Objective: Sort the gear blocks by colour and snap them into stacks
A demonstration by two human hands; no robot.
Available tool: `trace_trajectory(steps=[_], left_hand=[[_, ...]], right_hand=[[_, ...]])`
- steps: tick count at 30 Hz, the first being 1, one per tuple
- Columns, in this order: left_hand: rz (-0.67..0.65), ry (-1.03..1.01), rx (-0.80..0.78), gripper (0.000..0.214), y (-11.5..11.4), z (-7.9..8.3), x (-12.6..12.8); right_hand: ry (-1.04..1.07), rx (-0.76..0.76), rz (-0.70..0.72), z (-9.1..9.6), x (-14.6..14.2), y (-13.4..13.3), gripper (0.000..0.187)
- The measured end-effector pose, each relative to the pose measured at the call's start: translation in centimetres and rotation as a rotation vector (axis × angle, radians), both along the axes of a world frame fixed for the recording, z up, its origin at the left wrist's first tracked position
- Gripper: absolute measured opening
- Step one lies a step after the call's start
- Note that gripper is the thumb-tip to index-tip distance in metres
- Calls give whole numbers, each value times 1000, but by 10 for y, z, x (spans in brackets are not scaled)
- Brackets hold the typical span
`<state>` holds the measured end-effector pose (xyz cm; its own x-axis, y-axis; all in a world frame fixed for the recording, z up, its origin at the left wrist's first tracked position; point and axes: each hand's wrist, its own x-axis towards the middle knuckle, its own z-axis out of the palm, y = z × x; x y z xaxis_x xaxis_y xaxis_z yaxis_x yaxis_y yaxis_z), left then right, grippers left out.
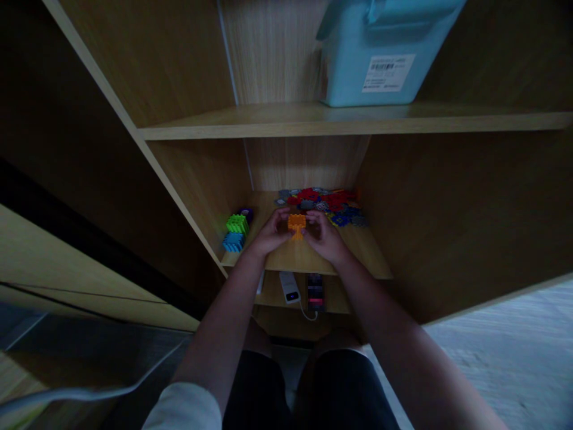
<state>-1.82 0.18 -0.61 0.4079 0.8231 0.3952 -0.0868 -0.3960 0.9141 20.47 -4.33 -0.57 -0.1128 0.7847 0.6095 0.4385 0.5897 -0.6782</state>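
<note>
Between my two hands, just above the middle shelf, is a small orange box-like assembly of notched puzzle pieces (296,222). Fingers and thumb of my left hand (271,232) curl round its left side. My right hand (324,235) grips it from the right, its thumb at the lower edge. Toward the back of the same shelf lies a loose pile of flat notched pieces (308,196) in red, blue, grey and yellow. At the shelf's left stand a green notched cube (237,224) and a blue notched cube (233,242), with a dark purple piece (246,213) behind them.
A light blue lidded bin (347,77) stands on the upper shelf (268,124). Below my hands, a white power bank (289,285) is cabled to a phone (315,289) on a lower shelf. Wooden side panels (430,227) border the space.
</note>
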Motion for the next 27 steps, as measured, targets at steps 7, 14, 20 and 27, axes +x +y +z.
trace_trajectory(steps=[7,14,20,27], left_hand=[[3,9,-1,84,0,0,-1],[-15,38,21,90,3,-4,-2],[13,88,48,87,4,-6,-3],[34,101,37,85,0,-1,-2]], right_hand=[[-18,12,-3,1,0,-1,53],[-9,17,-4,-3,0,2,55],[-21,-3,24,-6,1,5,60],[-16,-36,66,-7,1,5,64]])
